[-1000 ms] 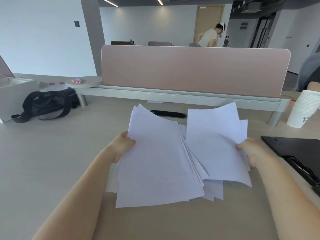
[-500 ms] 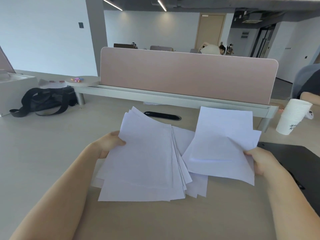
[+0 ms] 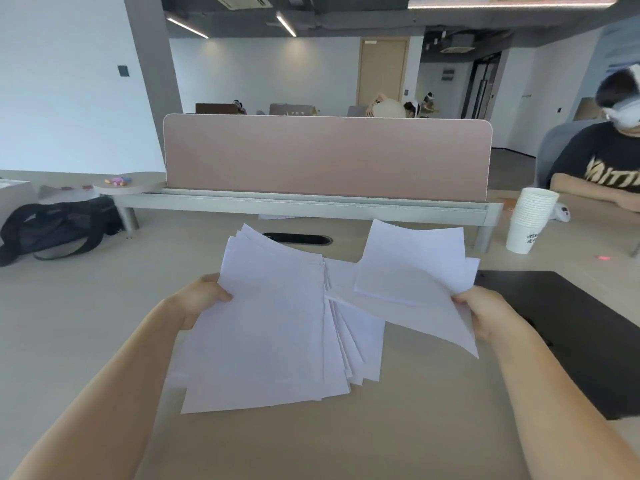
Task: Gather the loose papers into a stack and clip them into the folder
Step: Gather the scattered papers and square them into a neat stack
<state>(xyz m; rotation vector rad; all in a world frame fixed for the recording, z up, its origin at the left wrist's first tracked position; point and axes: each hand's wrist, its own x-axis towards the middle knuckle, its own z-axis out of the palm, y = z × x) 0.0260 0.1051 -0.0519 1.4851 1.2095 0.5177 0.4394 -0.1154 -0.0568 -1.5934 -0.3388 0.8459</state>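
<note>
gathering incomplete: left hand (image 3: pixel 204 299) grips fanned bundle (image 3: pixel 263 327), right hand (image 3: pixel 485 317) pinches loose sheets (image 3: pixel 412 271) beside the folder (image 3: pixel 571 323); nothing clipped.

A pink desk divider (image 3: pixel 325 157) stood beyond the grip, with a black cable grommet (image 3: pixel 298 238) nearer. A black bag (image 3: pixel 52 226) lay far left. A stack of paper cups (image 3: pixel 530 225) stood far right, near a seated person (image 3: pixel 595 168).
</note>
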